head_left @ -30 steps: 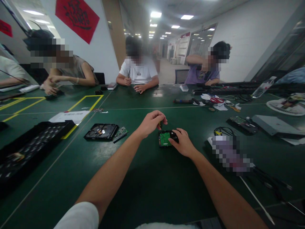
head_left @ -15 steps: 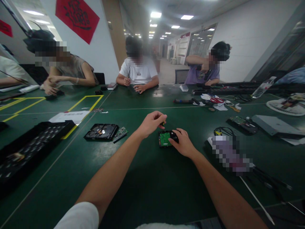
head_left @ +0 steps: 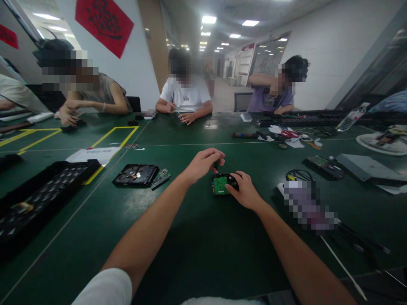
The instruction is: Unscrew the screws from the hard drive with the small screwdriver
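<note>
A small hard drive (head_left: pixel 220 185) lies on the green table (head_left: pixel 197 237) with its green circuit board facing up. My right hand (head_left: pixel 244 191) rests on the drive's right side, fingers curled over its edge, holding it down. My left hand (head_left: pixel 203 163) hovers just above the drive's far left corner, fingers pinched round a small tool that is mostly hidden; only a dark tip shows.
An opened hard drive (head_left: pixel 135 175) and a loose circuit board (head_left: pixel 161 176) lie to the left. A black tray (head_left: pixel 38 199) fills the far left. Cables (head_left: pixel 299 174), another board (head_left: pixel 322 164) and a grey box (head_left: pixel 365 167) lie right. Three people sit across the table.
My left hand has shifted very slightly over the drive's corner, fingers staying pinched. My right hand stays on the drive.
</note>
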`<state>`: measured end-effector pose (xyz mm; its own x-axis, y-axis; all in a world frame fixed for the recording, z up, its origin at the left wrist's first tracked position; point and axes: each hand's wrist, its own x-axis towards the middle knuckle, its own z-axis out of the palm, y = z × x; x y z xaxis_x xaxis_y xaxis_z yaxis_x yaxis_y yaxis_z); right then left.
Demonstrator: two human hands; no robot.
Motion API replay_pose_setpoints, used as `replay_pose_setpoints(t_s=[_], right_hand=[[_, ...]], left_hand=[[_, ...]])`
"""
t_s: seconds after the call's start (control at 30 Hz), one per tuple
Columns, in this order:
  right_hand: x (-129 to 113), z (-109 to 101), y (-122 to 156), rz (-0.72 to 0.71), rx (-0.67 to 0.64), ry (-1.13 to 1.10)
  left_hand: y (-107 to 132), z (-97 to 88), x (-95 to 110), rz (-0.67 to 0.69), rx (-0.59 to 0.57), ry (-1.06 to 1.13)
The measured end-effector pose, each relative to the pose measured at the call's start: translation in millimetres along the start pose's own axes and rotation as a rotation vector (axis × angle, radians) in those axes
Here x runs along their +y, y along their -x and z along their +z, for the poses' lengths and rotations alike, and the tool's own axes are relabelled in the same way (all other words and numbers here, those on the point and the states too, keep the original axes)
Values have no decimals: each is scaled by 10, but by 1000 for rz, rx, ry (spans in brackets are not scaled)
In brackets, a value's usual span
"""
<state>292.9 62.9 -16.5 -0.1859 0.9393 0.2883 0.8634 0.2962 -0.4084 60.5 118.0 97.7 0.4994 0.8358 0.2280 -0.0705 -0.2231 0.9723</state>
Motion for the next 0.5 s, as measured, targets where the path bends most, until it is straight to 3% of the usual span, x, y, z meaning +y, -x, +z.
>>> replay_pose_setpoints(t_s=[0.17,0.37,0.5], right_hand=[[0,-11,4,13,-8,-4],[5,-17,15,31,-29,-15],[2,-18,15,49,-40,-27]], left_hand=[[6,8,-16,37,-11,-24],[13,37,-27,34,126,-126],[10,29,-23,47,112,-141]])
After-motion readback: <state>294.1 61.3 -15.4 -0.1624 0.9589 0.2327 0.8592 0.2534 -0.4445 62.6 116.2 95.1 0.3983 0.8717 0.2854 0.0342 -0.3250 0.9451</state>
